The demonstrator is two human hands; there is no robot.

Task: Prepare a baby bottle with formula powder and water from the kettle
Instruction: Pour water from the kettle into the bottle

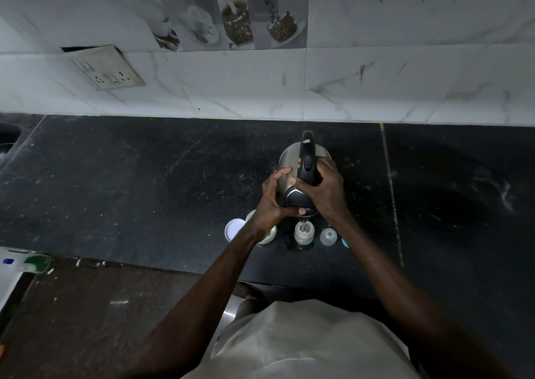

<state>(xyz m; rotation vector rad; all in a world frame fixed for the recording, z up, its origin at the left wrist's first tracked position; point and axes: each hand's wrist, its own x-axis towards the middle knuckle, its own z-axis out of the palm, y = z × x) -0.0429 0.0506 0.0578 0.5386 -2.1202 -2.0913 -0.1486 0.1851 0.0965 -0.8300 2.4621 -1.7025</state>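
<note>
- On the black counter (144, 190), seen from the head view, a steel kettle (302, 173) with a black handle is tipped forward, spout down, right over the baby bottle (304, 234).
- A thin stream of water (303, 223) falls from the spout into the bottle's open mouth. The bottle stands upright near the counter's front edge. I cannot tell how full it is.
- The right hand (324, 193) is wrapped around the kettle's handle, fingers curled tight over it.
- The left hand (273, 197) cups the kettle's steel side, fingers curved against the metal and thumb lying under the lid end near the spout.
- A round pale jar (269, 235) sits left of the bottle, mostly hidden under the left wrist; its contents cannot be made out.
- A white lid (234, 229) lies flat just left of that jar.
- A clear domed cap (328, 237) stands just right of the bottle, with a small teal piece (344, 242) beside it, half covered by the right forearm.
</note>
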